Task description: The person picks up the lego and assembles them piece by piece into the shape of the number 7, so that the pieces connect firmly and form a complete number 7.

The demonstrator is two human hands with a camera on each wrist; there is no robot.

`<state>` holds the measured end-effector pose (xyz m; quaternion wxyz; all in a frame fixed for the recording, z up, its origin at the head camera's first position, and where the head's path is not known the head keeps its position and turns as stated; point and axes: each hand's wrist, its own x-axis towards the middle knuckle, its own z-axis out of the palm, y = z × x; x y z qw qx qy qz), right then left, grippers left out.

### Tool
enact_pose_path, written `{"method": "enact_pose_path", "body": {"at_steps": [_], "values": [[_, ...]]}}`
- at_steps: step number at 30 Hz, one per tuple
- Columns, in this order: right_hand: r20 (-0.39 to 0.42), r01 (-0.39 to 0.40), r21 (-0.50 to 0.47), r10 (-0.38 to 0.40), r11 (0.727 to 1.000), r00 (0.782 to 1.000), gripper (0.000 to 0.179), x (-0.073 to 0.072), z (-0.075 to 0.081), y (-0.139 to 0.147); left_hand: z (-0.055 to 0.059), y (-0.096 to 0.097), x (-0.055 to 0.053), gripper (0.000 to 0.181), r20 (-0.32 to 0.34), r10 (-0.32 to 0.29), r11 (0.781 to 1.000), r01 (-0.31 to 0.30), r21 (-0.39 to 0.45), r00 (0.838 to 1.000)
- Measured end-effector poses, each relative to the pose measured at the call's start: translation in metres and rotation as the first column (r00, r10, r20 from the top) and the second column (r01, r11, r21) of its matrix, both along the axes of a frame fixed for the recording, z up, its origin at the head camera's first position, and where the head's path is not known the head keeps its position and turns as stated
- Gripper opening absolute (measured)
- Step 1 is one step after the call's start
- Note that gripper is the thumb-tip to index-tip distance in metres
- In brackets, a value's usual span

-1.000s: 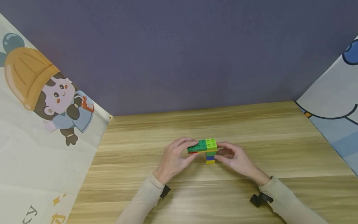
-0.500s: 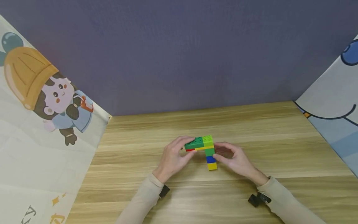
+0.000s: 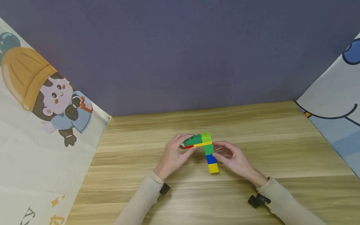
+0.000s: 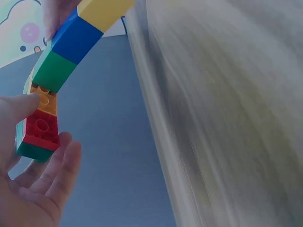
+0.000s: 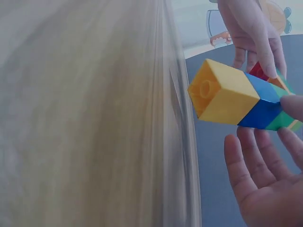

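Both hands hold one L-shaped build of toy building bricks above the table. Its top bar has a dark green brick (image 3: 192, 141) and a lime brick (image 3: 206, 137) over a red brick (image 4: 41, 128) and an orange-yellow one (image 4: 45, 100). From the bar's right end runs a column of a green brick (image 3: 208, 149), a blue brick (image 3: 211, 159) and a yellow brick (image 5: 227, 94), its hollow underside showing in the right wrist view. My left hand (image 3: 172, 155) grips the bar's left end between thumb and fingers. My right hand (image 3: 235, 160) pinches the column near the green and blue bricks.
A wood-grain table (image 3: 135, 131) lies beneath, backed by a dark blue-grey panel (image 3: 180, 56). Cartoon-printed sheets (image 3: 36, 150) stand at the left and right sides. Each wrist wears a small black camera (image 3: 254, 201).
The build has tilted, its column's lower end swinging toward me, so more of the column's front shows. Both hands shift slightly left with it and keep their hold.
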<state>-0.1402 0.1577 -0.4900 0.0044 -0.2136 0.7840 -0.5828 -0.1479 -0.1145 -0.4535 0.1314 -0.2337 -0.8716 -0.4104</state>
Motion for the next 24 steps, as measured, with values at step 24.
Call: {"method": "enact_pose_path", "body": {"at_steps": [24], "values": [[0.272, 0.039, 0.008, -0.04, 0.999, 0.962, 0.051, -0.006, 0.005, -0.009, -0.007, -0.002, -0.03, 0.045, 0.058, 0.118, 0.992, -0.115, -0.056, 0.991]]}}
